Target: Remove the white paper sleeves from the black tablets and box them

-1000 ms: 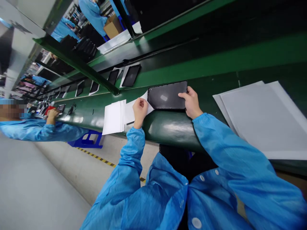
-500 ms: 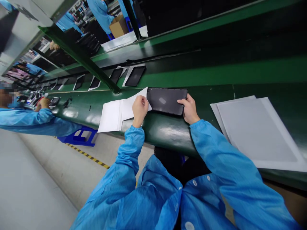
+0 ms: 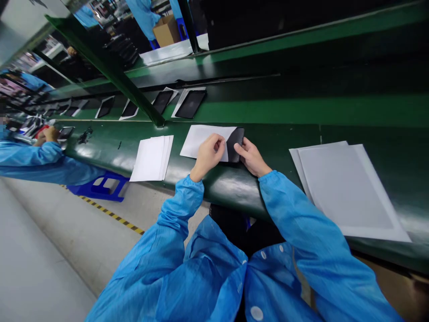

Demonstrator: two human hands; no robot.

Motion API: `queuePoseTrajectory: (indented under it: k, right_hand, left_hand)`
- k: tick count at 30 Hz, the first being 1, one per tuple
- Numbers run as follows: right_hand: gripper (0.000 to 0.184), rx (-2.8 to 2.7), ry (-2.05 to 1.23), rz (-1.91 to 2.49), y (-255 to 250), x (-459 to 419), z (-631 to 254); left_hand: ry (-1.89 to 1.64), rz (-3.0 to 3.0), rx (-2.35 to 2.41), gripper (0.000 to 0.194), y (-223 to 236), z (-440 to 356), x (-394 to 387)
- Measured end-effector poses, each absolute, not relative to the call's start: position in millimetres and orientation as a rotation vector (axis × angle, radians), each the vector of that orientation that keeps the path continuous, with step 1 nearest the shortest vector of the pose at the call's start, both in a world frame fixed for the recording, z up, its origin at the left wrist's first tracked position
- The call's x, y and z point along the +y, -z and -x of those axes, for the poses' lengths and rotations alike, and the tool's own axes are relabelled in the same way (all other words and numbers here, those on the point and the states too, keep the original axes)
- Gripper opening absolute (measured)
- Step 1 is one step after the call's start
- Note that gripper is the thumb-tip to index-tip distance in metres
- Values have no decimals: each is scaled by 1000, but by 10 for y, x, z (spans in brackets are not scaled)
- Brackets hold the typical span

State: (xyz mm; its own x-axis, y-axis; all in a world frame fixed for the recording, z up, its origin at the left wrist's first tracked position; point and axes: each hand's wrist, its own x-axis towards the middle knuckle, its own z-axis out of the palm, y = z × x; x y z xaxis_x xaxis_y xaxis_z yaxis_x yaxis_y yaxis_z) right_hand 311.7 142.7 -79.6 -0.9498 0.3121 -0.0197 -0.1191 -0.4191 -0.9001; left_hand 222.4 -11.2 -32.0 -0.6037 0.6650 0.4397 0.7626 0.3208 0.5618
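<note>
The sleeve has slid over all but one end of the tablet, clasped in the right hand, while the left hand pinches the sleeve's edge.

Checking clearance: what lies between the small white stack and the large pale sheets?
Head view shows a black tablet partly covered by a white sheet, plus the left hand and right hand.

Blk panel: thin, rect., approx. level, R of wht paper stack, R end exposed, rest hidden by wht sheet; sheet's R edge curled up, L end nearest stack.
</note>
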Motion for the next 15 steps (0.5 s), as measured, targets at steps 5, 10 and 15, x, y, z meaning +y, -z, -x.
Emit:
queuePoseTrajectory:
  k: [5,10,15]
  right_hand:
    - [65,-1730,-2369,250,792,1463,-3126]
    - [54,-1855,-2183,152,788,1461,-3110]
    - [50,-1543,-2481,236,791,1423,-3100]
  left_hand:
    - [1187,1240,-2467,15,302,-2193,-131]
    - [1094,1471,-2446,15,199,-2346,-121]
    - [886,1561,-2452,29,151,-2469,-271]
